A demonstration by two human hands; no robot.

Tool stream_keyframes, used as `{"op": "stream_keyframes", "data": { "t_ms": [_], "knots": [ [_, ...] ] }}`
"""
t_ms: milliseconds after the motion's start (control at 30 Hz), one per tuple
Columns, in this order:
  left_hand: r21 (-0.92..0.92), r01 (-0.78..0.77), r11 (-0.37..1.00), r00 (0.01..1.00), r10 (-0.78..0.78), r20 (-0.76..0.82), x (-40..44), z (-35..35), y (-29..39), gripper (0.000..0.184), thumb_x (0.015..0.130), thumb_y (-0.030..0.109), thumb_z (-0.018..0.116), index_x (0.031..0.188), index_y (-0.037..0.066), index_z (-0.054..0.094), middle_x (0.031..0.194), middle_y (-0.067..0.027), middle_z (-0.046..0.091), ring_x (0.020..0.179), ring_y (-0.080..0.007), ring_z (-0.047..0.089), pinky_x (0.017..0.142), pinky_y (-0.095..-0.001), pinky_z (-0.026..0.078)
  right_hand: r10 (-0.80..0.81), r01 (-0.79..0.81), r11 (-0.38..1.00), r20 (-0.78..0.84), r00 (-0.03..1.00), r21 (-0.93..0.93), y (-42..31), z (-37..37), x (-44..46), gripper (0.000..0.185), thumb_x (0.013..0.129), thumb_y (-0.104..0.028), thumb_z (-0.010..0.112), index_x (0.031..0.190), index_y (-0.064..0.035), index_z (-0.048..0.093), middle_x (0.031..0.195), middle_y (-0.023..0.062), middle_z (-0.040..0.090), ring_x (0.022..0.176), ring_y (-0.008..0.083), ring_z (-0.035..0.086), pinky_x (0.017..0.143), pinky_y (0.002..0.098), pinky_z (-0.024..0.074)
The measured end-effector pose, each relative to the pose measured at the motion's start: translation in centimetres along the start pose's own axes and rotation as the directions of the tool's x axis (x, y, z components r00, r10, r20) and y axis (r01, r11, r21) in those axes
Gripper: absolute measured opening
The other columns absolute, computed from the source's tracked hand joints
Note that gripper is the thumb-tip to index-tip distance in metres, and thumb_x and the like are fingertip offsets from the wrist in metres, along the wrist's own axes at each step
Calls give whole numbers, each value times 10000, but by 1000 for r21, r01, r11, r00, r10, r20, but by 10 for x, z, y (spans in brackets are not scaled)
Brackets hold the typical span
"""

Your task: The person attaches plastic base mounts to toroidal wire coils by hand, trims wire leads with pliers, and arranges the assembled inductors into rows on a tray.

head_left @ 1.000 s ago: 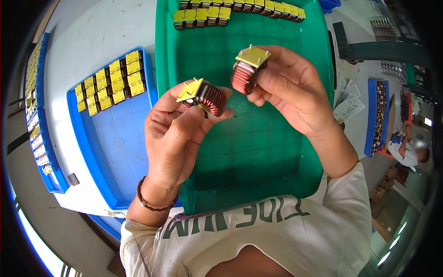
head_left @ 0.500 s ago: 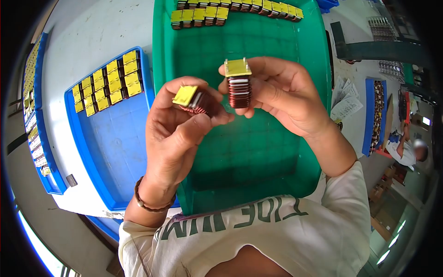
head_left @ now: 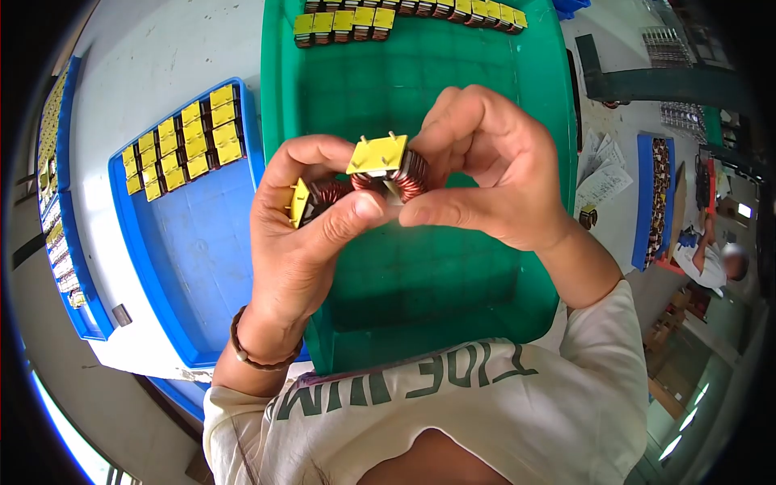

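Two copper-wound toroidal coils with yellow base plates are in my hands above the green bin. My left hand (head_left: pixel 291 250) is closed around the left coil (head_left: pixel 300 202), which lies on its side with its plate facing left. The right coil (head_left: pixel 378 153) is tilted, its yellow plate and metal pins facing up. My right hand (head_left: pixel 505 182) pinches its winding from the right between thumb and fingers. My left thumb tip is close under this coil; whether it touches is unclear. Fingers partly hide both windings.
The green bin (head_left: pixel 420 275) holds rows of similar coils along its far side. A blue tray (head_left: pixel 202 267) on the left has more coils in rows. Papers (head_left: pixel 605 182) and another blue tray (head_left: pixel 644 202) are to the right. A person (head_left: pixel 707 259) is farther off at right.
The right coil has moved left and down towards my left hand and turned so its plate faces me more. The left coil has rolled onto its side deeper in my left hand.
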State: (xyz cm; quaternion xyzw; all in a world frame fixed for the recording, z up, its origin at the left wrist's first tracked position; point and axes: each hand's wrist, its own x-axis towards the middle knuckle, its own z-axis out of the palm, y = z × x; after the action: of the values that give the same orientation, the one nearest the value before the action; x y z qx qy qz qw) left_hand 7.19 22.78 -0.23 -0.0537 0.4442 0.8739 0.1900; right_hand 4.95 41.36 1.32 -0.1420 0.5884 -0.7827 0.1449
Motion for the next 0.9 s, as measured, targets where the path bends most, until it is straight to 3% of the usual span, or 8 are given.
{"op": "stream_keyframes", "data": {
  "t_ms": [100, 300, 433, 500, 533, 600, 800, 900],
  "knots": [
    [28, 78, 997, 997, -77, -28, 0, 1, 3, 466, 742, 153, 750, 1122, 46, 504, 1040, -130, 583, 934, -229, 604, 831, -340, 518, -192, 196, 958, 42, 981, -207, 4, 0, 0, 409, 608, 76, 785, 917, -11, 533, 852, 68, 540, 664, 120, 534, 584, 210, 458],
    [40, -10, 999, 995, 6, 104, 3, -5, -3, 484, 745, 143, 745, 1151, 19, 511, 1051, -129, 581, 957, -229, 596, 801, -298, 524, -255, 260, 916, 58, 965, -306, 7, 2, 1, 395, 583, 66, 800, 880, -27, 557, 828, 59, 543, 627, 110, 494, 558, 204, 430],
    [11, 25, 1000, 994, -26, 102, 3, -4, -1, 497, 737, 130, 748, 1154, -4, 512, 1065, -134, 577, 982, -251, 588, 817, -344, 532, -290, 317, 869, 128, 948, -380, 5, 1, 4, 303, 622, 41, 783, 836, -37, 582, 790, 50, 549, 608, 102, 464, 537, 199, 403],
    [-6, 31, 1000, 994, -30, 101, 3, -2, 0, 503, 736, 127, 749, 1158, -5, 508, 1067, -140, 576, 982, -259, 589, 824, -364, 530, -314, 346, 861, 146, 938, -373, 4, -4, 5, 161, 715, -2, 727, 805, -26, 596, 759, 46, 553, 609, 98, 466, 526, 188, 391],
    [-23, 37, 999, 994, -35, 101, 3, 0, 0, 510, 735, 123, 749, 1162, -6, 503, 1069, -145, 575, 981, -267, 590, 832, -384, 529, -315, 347, 861, 146, 938, -373, 2, -4, 4, 161, 715, -2, 727, 805, -26, 596, 759, 46, 553, 609, 98, 466, 526, 188, 391],
    [-57, 53, 997, 994, -47, 102, 3, 2, 1, 522, 732, 117, 749, 1171, -8, 495, 1072, -155, 574, 981, -283, 592, 846, -423, 526, -98, 76, 971, -86, 991, -227, -2, -2, 1, 53, 800, -23, 643, 836, -3, 610, 750, 47, 557, 615, 90, 461, 539, 181, 381],
    [-96, 31, 995, 995, -21, 102, 2, -4, -3, 549, 739, 85, 736, 1205, -16, 464, 1068, -178, 573, 982, -301, 595, 853, -476, 518, -97, 57, 972, -167, 981, -227, 0, -1, 8, 67, 804, -2, 652, 869, -1, 638, 729, 9, 570, 597, 44, 488, 520, 146, 388],
    [-164, 34, 986, 993, -14, 121, 2, -3, -3, 437, 780, 25, 678, 1168, -33, 486, 1046, -180, 586, 917, -284, 614, 855, -424, 525, -127, 114, 954, -29, 992, -279, 3, -4, 8, 136, 816, 6, 606, 950, 28, 622, 851, 63, 547, 647, 78, 464, 567, 164, 369]
  ]
}}
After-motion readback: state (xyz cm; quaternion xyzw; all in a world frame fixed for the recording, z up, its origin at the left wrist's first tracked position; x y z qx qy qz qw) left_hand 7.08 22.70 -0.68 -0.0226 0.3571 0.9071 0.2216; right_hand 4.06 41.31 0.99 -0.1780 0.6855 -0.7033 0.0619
